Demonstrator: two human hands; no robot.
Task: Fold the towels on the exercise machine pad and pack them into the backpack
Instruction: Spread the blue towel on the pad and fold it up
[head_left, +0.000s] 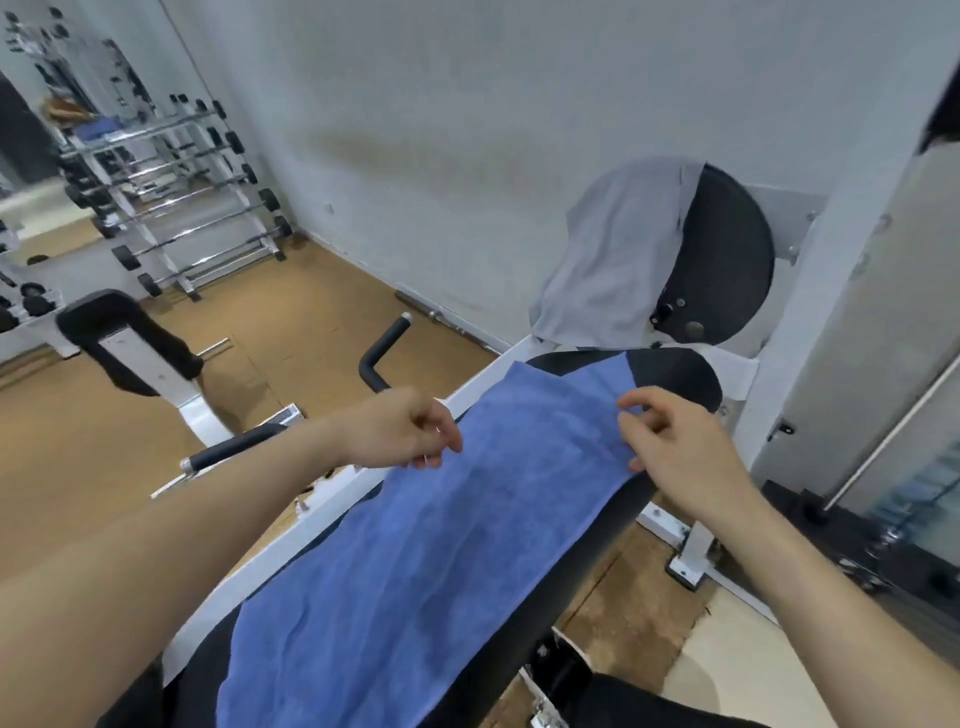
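Head view: a blue towel (441, 545) lies spread lengthwise along the black pad (675, 379) of the exercise machine, running from the centre of the frame down to the lower edge. It looks flat and a single layer thick, with no fold in it yet. A second, grey towel (608, 260) hangs over the upright round pad at the upper right. No backpack shows anywhere in the frame.

The two hands are apart, one at each long edge of the blue towel near its far end. The left hand (410, 431) has its fingers curled at the left edge and seems to pinch the cloth there. The right hand (670, 441) hovers at the right edge with its fingers bent and spread. Whether it grips the cloth or only touches it cannot be told.

The step in hand looks like the start of the first fold of the blue towel. The next move probably needs a firm pinch on both far corners, which are then drawn towards the lower frame and laid on the near end with the edges matched. The grey towel is still unfolded, and packing has not begun.

A barbell rack (171, 208) stands at the upper left.
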